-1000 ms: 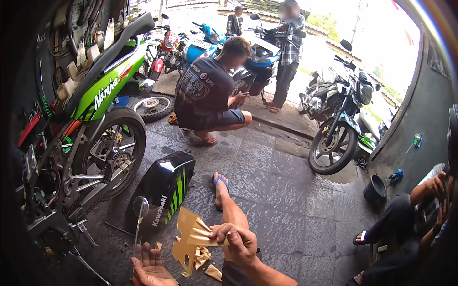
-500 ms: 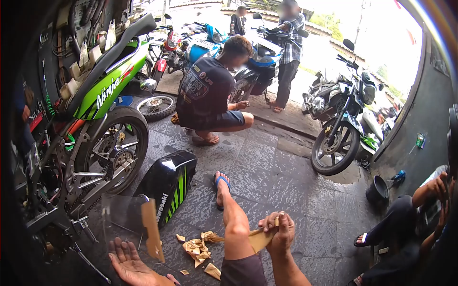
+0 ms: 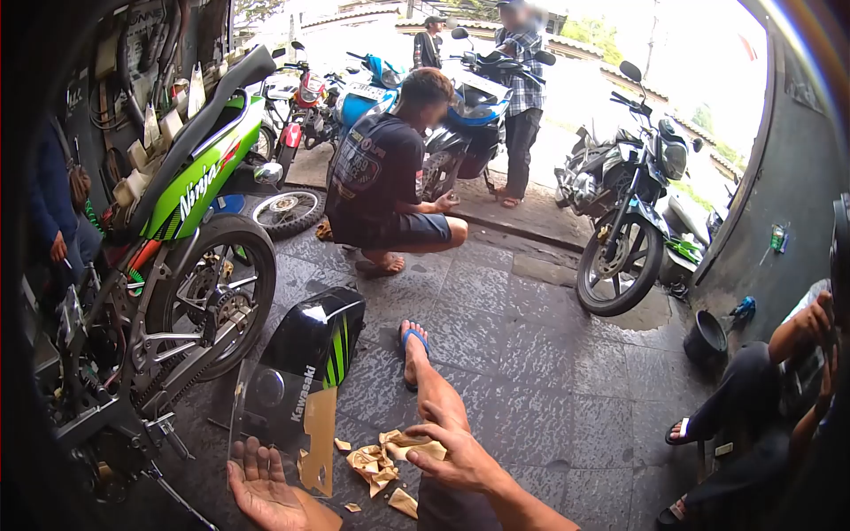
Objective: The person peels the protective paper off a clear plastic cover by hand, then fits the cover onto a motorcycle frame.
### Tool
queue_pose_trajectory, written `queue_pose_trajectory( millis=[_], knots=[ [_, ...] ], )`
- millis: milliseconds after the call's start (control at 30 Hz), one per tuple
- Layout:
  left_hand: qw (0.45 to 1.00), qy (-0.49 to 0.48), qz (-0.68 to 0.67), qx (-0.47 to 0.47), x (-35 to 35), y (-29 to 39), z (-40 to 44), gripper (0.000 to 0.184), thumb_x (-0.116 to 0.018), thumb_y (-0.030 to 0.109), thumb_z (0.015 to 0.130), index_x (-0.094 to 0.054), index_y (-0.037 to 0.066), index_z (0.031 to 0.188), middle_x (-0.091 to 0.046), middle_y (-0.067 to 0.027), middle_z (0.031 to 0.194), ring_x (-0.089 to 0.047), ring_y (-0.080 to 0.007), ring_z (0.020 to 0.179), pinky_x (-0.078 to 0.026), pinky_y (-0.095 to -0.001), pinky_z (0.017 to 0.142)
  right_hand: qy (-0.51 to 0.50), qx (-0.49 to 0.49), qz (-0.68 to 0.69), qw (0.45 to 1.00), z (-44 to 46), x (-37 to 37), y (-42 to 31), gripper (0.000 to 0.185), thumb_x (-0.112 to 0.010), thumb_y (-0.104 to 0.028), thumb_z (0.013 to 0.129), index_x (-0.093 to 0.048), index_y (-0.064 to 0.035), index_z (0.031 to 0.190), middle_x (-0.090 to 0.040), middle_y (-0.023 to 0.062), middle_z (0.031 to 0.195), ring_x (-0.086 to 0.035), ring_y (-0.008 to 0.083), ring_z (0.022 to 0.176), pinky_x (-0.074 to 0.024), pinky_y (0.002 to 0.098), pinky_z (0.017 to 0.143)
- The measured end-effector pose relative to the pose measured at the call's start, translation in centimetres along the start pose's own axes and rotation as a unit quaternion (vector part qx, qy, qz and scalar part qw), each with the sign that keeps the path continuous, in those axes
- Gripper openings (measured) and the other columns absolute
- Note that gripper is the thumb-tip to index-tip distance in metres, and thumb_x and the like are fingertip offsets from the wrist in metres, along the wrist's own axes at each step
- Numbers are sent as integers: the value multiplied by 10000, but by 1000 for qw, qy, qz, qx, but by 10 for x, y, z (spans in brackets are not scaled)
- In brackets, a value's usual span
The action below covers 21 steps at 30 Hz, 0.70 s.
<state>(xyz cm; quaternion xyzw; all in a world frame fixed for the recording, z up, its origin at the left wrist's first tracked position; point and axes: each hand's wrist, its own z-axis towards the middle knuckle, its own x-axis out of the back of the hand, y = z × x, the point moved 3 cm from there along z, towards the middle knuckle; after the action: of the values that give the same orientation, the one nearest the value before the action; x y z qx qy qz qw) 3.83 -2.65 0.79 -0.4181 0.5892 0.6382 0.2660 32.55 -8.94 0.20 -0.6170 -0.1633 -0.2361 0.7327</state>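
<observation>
Steadying the clear sheet [image 3: 266, 403] at seven o'clock with the left hand [image 3: 274, 496], palm turned up and with fingers straight and slightly parted rather than curled round an edge; cannot tell the exact hold. Pinching a torn strip a moment ago with the right hand [image 3: 456, 456], now opened at six o'clock, with fingers wide, loosely bent and very near a pale piece of paper [image 3: 421, 445]. Cannot tell about contact there. Most likely letting that strip drop, leaving the right hand free. Still bearing, on the sheet's side toward six o'clock, a jagged band of brown backing [image 3: 319, 438], beside bare see-through plastic; by that, judged only partly stripped. Working above torn paper scraps [image 3: 367, 469] on dark tiles [image 3: 522, 380], near six o'clock. Looking past and partly through the sheet toward eight o'clock, onto a glossy black panel [image 3: 305, 332] with green stripes and Kawasaki lettering, then toward a green motorcycle [image 3: 190, 190] between nine and ten o'clock.
</observation>
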Motion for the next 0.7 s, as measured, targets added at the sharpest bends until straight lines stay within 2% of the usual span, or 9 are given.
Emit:
queue_pose_trajectory(
  millis=[67, 167, 200, 233, 367, 500, 567, 633, 700],
  knots=[
    [995, 30, 88, -17, -12, 3, -3, 433, -549, 366, 999, -563, 36, 1279, -643, -76, 1203, -623, -157, 1025, -544, -322, 930, 13, 30, -28, 999, -4, 11, 7, 387, -723, -217, 896, -639, -49, 1235, -407, 249, 1479, -366, 410, 1409, -319, 474, 1142],
    [997, 49, 58, 3, -17, -2, 1, 454, -518, 411, 974, -613, 1, 1145, -655, -148, 1102, -646, -250, 1009, -555, -424, 906, 58, 27, 9, 998, -11, 48, -12, 370, -726, -145, 877, -642, -24, 1215, -559, 182, 1356, -540, 321, 1275, -438, 417, 1055],
    [998, -19, 44, 35, -27, -3, 2, 394, -545, 353, 1001, -599, 33, 1224, -683, -99, 1116, -665, -186, 968, -575, -347, 882, 51, 24, -13, 998, -7, 65, -22, 352, -719, -136, 885, -642, -13, 1206, -597, 175, 1300, -584, 301, 1210, -470, 397, 1012],
    [998, -13, 39, 39, -33, -4, 7, 394, -545, 353, 1001, -599, 33, 1224, -683, -99, 1116, -665, -186, 968, -575, -347, 882, 40, 20, -37, 998, 0, 81, -30, 335, -712, -127, 893, -642, -3, 1196, -635, 168, 1243, -629, 282, 1146, -502, 377, 969],
    [978, -162, 26, 129, -73, -18, 44, 380, -502, 349, 1026, -614, 25, 1192, -694, -133, 1120, -693, -210, 964, -596, -350, 860, -11, -19, 4, 1000, 59, 127, -39, 332, -711, -201, 924, -650, -15, 1192, -696, 127, 1080, -660, 188, 993, -525, 326, 872],
    [959, -181, 85, 201, -98, -16, 73, 396, -504, 383, 1020, -645, 33, 1141, -713, -143, 1054, -712, -211, 906, -610, -359, 810, -35, -20, 34, 999, 103, 119, -29, 342, -695, -223, 943, -641, 18, 1178, -708, 131, 1090, -661, 189, 1021, -518, 335, 897],
    [955, -177, 122, 206, -98, -20, 93, 409, -495, 396, 1020, -656, 34, 1122, -722, -146, 1012, -719, -217, 878, -613, -360, 790, -105, -12, 47, 993, 113, 99, -23, 345, -681, -244, 953, -641, 22, 1168, -714, 137, 1072, -672, 197, 1011, -526, 345, 885],
    [942, -198, 151, 225, -96, -31, 117, 417, -482, 398, 1023, -657, 32, 1120, -726, -155, 1009, -720, -230, 884, -608, -367, 801, -220, -9, -7, 976, 126, 82, -15, 377, -674, -279, 950, -635, 19, 1177, -717, 184, 1046, -707, 284, 957, -550, 372, 844],
    [939, -192, 169, 231, -94, -44, 142, 423, -471, 398, 1025, -657, 30, 1120, -727, -159, 1007, -720, -240, 888, -602, -373, 811, -395, 31, -30, 918, 127, 66, -6, 554, -702, -367, 897, -559, 9, 1280, -657, 218, 1199, -652, 357, 1096, -529, 428, 911]
  ],
)
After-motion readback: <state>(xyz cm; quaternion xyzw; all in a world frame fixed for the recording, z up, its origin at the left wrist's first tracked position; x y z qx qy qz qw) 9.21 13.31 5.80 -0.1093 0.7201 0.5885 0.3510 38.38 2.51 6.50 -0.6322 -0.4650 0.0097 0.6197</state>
